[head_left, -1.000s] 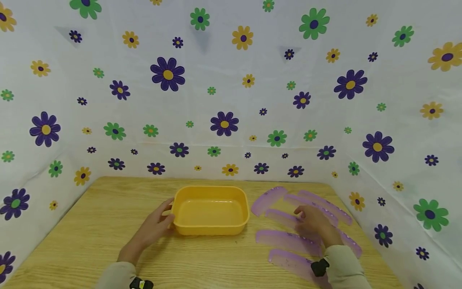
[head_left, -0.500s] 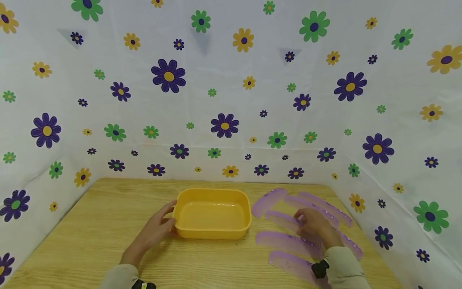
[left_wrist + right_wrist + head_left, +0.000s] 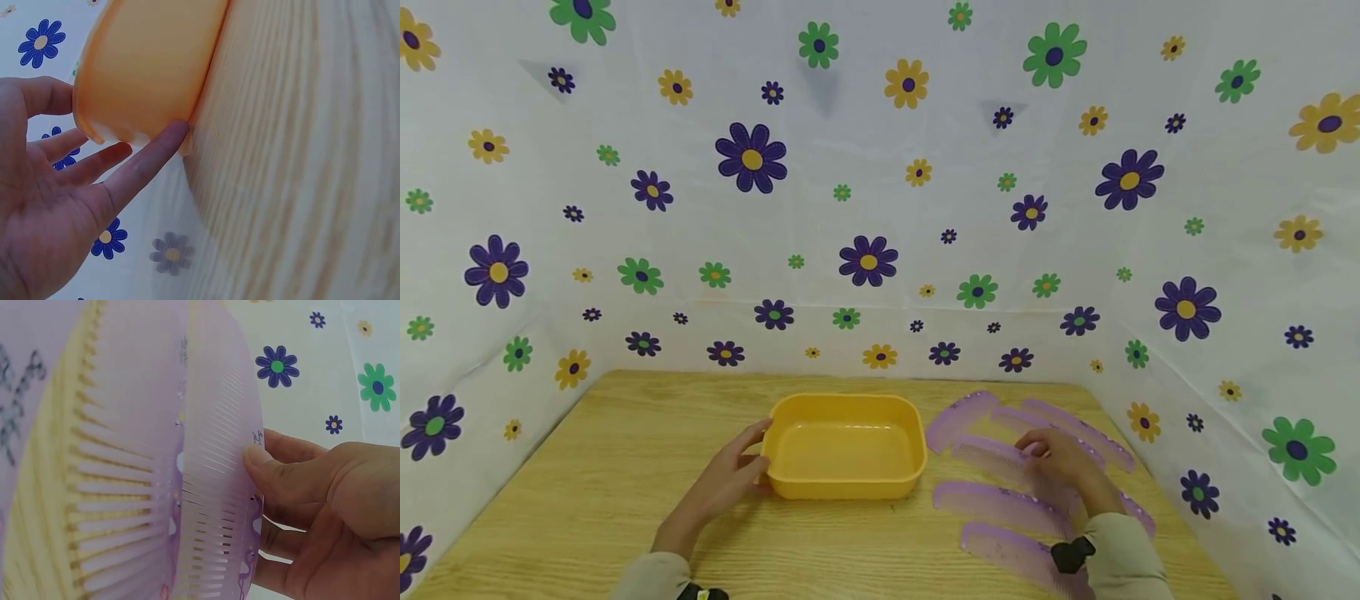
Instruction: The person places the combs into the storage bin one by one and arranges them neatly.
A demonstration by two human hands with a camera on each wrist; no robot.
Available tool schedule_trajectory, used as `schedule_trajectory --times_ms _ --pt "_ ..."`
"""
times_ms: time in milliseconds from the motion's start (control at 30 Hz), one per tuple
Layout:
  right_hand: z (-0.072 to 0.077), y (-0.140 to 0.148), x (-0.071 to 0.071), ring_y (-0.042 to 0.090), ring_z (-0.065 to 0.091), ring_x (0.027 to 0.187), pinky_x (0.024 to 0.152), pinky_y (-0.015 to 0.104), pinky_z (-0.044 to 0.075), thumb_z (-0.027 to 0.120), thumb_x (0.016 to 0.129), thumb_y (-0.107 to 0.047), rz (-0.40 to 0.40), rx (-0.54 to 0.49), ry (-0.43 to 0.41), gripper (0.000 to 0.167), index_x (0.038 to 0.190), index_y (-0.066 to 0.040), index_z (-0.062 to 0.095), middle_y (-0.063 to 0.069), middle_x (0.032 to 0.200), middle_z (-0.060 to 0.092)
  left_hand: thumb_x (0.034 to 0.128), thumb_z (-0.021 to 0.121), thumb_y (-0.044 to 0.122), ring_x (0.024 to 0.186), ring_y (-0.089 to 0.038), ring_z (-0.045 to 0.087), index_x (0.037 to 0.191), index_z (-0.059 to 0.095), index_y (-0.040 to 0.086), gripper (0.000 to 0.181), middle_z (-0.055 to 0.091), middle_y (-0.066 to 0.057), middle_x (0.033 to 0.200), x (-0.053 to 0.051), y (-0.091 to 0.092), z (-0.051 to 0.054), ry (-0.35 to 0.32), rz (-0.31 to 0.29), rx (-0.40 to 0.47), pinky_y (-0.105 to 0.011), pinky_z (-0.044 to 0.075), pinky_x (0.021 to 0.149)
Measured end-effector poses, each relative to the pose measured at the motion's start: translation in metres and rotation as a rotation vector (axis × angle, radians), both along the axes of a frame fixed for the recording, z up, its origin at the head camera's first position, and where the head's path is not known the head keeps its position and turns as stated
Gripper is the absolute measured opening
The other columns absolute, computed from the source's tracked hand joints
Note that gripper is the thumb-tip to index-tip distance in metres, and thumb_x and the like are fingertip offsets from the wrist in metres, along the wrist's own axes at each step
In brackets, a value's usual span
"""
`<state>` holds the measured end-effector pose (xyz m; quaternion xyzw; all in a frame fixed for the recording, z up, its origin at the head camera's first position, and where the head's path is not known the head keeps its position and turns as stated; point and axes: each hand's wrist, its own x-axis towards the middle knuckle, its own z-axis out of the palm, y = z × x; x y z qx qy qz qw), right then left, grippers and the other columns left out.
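Note:
My left hand [image 3: 722,482] touches the left end of a yellow rectangular tray [image 3: 846,490] on the table. In the left wrist view this hand [image 3: 56,200] has its fingers spread, with fingertips against the tray's end [image 3: 144,69]. On the right, my right hand [image 3: 1063,467] pinches the right end of a translucent purple comb [image 3: 988,454], tilted with its teeth showing. Seen from the right wrist, that hand [image 3: 350,500] has its thumb on the near face of the comb [image 3: 219,419] and its fingers behind it.
Several more purple combs lie around the right hand: one at the back left [image 3: 958,417], one in front [image 3: 992,502] and another nearer the front edge [image 3: 1007,547]. A flower-patterned white cloth [image 3: 865,208] surrounds the wooden table [image 3: 587,500] at the back and sides.
The tray and my left hand have shifted slightly to the right. The comb at my right hand has tilted up, and more of its teeth show.

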<state>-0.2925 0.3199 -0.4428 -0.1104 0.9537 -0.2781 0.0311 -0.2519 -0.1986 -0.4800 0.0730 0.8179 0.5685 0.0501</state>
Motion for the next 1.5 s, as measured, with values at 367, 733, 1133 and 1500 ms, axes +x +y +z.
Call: schedule_trajectory --times_ms 367,733,1133,1500 --pt "0.008 -0.002 -0.003 0.038 0.069 0.092 0.074 0.047 0.06 0.063 0.091 0.009 0.102 -0.027 0.101 0.02 0.107 0.003 0.073 0.028 0.103 0.071 0.1027 0.053 0.013 0.132 -0.044 0.059 0.162 0.03 0.015 0.064 0.034 -0.025 0.163 0.002 0.001 0.0 0.0 0.01 -0.004 -0.043 0.065 0.087" --pt "0.028 -0.016 -0.006 0.035 0.069 0.089 0.074 0.046 0.061 0.064 0.094 0.006 0.127 -0.033 0.209 0.017 0.107 0.003 0.072 0.026 0.103 0.071 0.1033 0.053 0.014 0.133 -0.044 0.059 0.162 0.03 0.016 0.064 0.035 -0.024 0.163 0.001 0.001 -0.002 0.004 0.017 0.009 -0.042 0.065 0.087" --pt "0.048 -0.04 -0.015 0.034 0.068 0.092 0.074 0.043 0.06 0.06 0.097 0.003 0.102 -0.012 0.157 0.021 0.114 -0.001 0.072 0.028 0.109 0.071 0.1016 0.057 0.016 0.132 -0.044 0.059 0.162 0.032 0.018 0.065 0.036 -0.023 0.163 0.005 0.003 -0.001 -0.012 0.034 -0.004 -0.043 0.065 0.088" --pt "0.058 -0.063 -0.023 0.034 0.07 0.093 0.077 0.042 0.06 0.06 0.096 0.005 0.175 -0.023 0.193 0.023 0.115 0.002 0.073 0.027 0.108 0.072 0.102 0.054 0.013 0.131 -0.043 0.061 0.161 0.032 0.016 0.064 0.036 -0.024 0.162 0.003 0.003 0.001 -0.004 0.023 -0.003 -0.042 0.065 0.086"
